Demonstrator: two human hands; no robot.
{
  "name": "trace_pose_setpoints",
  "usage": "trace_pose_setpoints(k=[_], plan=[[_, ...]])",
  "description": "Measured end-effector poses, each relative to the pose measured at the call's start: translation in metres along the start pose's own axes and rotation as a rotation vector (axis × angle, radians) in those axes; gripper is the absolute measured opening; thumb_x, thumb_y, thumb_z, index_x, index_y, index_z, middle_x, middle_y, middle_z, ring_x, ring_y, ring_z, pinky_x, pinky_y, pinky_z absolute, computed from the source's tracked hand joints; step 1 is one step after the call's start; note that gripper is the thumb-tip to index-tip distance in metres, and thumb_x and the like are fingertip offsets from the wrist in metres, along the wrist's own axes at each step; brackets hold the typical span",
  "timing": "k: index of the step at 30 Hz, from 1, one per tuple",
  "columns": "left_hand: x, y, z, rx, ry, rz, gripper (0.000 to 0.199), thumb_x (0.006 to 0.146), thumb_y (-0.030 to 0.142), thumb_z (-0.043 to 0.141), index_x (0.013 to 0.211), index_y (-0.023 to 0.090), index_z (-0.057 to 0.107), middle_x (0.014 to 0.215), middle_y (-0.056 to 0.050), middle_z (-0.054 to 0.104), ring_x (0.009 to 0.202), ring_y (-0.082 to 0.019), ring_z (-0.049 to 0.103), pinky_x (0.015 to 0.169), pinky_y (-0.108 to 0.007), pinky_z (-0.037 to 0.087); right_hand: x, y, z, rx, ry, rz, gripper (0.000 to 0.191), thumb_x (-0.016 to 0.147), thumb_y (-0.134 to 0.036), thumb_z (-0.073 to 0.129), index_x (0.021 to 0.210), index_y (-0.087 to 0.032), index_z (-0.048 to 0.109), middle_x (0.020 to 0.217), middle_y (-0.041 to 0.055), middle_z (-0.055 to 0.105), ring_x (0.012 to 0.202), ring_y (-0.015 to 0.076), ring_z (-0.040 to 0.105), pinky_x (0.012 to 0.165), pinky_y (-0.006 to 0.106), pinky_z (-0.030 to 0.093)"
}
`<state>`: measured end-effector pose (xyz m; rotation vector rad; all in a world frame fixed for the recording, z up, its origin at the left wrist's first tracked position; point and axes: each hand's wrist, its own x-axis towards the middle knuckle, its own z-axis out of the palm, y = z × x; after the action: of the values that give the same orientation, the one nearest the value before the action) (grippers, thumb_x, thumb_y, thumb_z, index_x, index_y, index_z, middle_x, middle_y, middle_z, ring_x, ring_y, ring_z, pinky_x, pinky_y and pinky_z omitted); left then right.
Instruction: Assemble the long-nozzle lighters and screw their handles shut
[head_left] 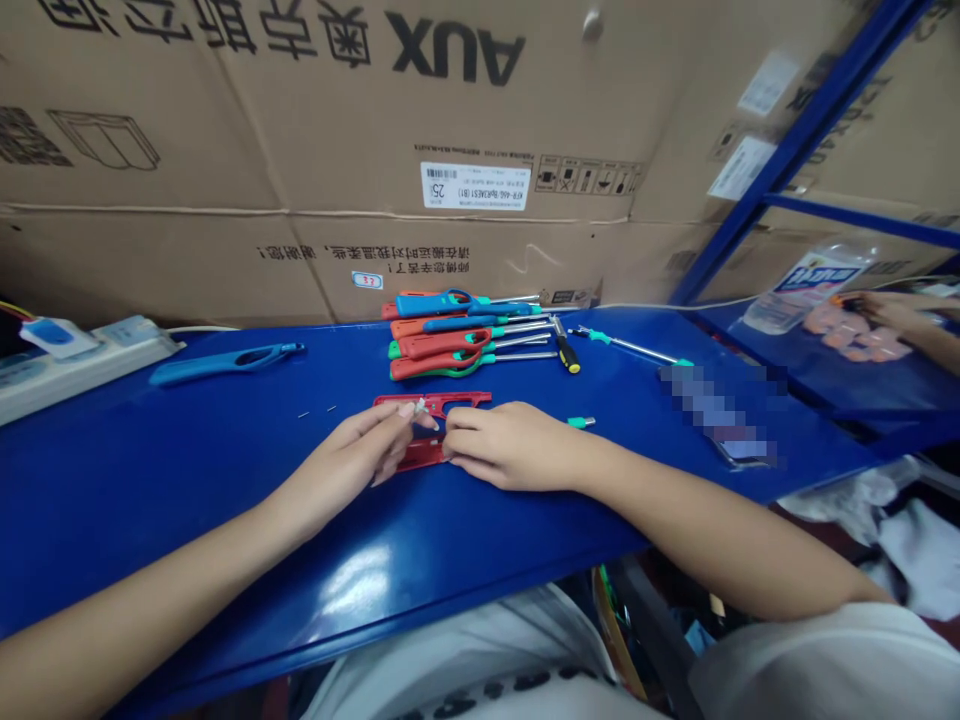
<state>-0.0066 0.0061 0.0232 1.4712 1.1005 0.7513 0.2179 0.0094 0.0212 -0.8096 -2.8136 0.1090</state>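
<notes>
My left hand [382,438] is closed, pinching a small whitish part [421,406] between thumb and forefinger. Just beneath those fingers lies one red lighter casing half [471,398], flat on the blue table. Nearer to me, a second red casing half [421,455] sits partly under my left fingers. My right hand [514,445] has its fingers curled around the right end of this second half, hiding that end. Beyond both hands is a pile of assembled lighters [442,345] in red, blue, orange and green, their metal tubes pointing right.
A blue lighter casing [225,364] and a power strip [82,360] lie left. To the right are a screwdriver [568,355], a lighter tube [641,349], a small green-tipped part [581,423] and a blurred phone [739,445]. A co-worker's hand [892,310] is beside a plastic bottle [806,285].
</notes>
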Motion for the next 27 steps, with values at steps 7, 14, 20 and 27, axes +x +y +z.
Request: trace_pose_setpoints(k=[7,14,20,27], plan=[[0.0,0.0,0.0,0.026,-0.009,-0.011,0.045,0.088,0.061,0.057,0.072,0.02,0.047,0.062,0.004,0.043,0.051,-0.01,0.037,0.049,-0.023,0.03,0.005,0.002,0.001,0.752,0.177,0.4,0.006,0.095,-0.022,0.056,0.091,-0.019,0.059,0.078,-0.0019,0.066,0.046,0.0078,0.059,0.046,0.022,0.046],[-0.003,-0.004,0.002,0.065,-0.045,0.029,0.037,0.093,0.057,0.052,0.083,0.021,0.052,0.062,0.005,0.042,0.051,-0.011,0.039,0.048,-0.023,0.032,0.011,0.013,0.008,1.26,0.086,0.49,0.035,0.08,-0.047,0.079,0.085,-0.018,0.06,0.062,-0.0057,0.062,0.038,0.0069,0.056,0.036,0.018,0.045],[-0.005,-0.008,0.002,0.151,-0.06,0.133,0.038,0.096,0.054,0.048,0.081,0.02,0.054,0.064,0.005,0.046,0.057,-0.012,0.043,0.053,-0.023,0.037,0.01,0.017,0.015,1.251,0.062,0.444,0.038,0.082,-0.052,0.076,0.089,-0.017,0.062,0.063,-0.0044,0.065,0.039,0.0064,0.055,0.038,0.019,0.046],[-0.005,-0.01,0.001,0.21,-0.071,0.126,0.039,0.097,0.054,0.046,0.082,0.02,0.057,0.063,0.005,0.046,0.055,-0.012,0.041,0.051,-0.023,0.034,0.008,0.021,0.017,1.202,0.048,0.38,0.037,0.087,-0.053,0.069,0.094,-0.017,0.065,0.055,-0.0056,0.059,0.042,0.009,0.056,0.043,0.021,0.048]])
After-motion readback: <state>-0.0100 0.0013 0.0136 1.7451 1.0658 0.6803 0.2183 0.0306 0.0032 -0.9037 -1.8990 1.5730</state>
